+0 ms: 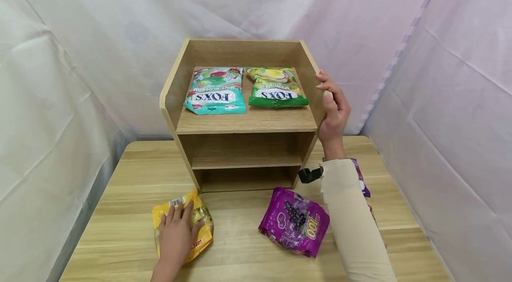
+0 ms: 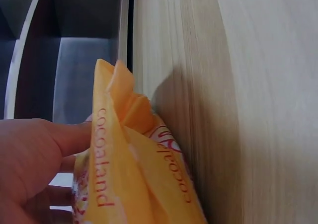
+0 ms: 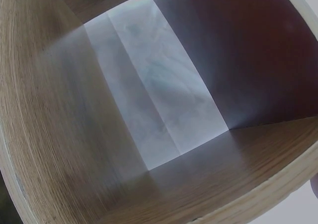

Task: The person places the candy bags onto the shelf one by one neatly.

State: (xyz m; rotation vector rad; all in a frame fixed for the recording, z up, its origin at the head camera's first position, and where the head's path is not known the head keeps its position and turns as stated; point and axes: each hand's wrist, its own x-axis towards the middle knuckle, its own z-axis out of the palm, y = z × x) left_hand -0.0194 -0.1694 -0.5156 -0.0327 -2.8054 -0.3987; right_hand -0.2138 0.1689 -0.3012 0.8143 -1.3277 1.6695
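Touching yellow bag (image 1: 205, 232) | left hand (image 1: 176, 234) nearer, fingers spread over it | shelf (image 1: 248, 123) ahead-right | right hand (image 1: 335, 115) gripping shelf's side

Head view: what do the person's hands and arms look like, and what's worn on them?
The right hand and left hand are gloveless. On the right, a plain cream sleeve reaches the wrist, where a small black piece juts out. No sleeve shows on the left.
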